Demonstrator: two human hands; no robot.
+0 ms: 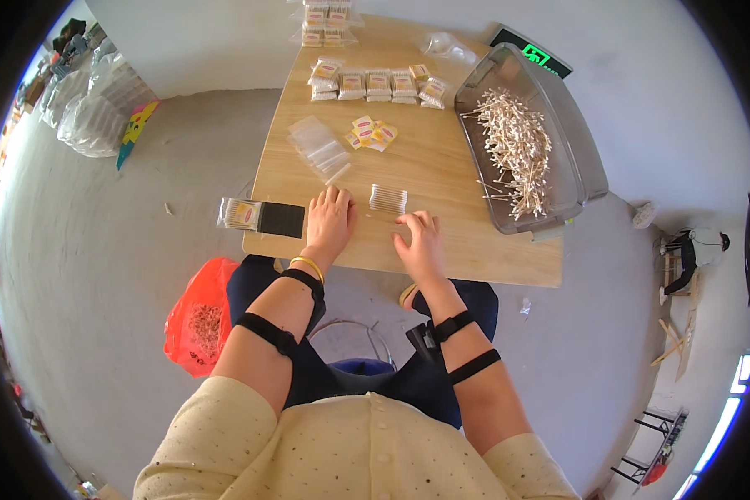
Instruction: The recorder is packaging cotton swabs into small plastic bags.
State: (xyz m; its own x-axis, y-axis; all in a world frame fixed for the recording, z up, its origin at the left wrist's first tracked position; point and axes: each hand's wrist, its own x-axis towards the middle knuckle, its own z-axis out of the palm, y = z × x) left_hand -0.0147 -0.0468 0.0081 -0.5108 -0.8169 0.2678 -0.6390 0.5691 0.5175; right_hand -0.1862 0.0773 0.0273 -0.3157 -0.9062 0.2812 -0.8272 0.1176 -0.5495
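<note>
My left hand (332, 223) rests palm down on the wooden table, fingers stretched away from me. Beside it a flat black rectangular piece (282, 220) lies at the table's left edge. A clear bag of cotton swabs (240, 213) adjoins its outer end. My right hand (422, 244) is just nearer to me than a small row of cotton swabs (388, 199); its fingers are bent, with a gap between thumb and forefinger, and I see nothing held there. Flat clear plastic bags (319, 148) lie beyond my left hand, near several yellow-and-white cards (371, 133).
A grey clear-walled bin (579, 162) of loose cotton swabs stands at the table's right. Filled swab packs (378, 84) line the far side, with more stacked behind. A scale with a green display (535, 54) is behind the bin. A red plastic bag (193, 312) sits on the floor at left.
</note>
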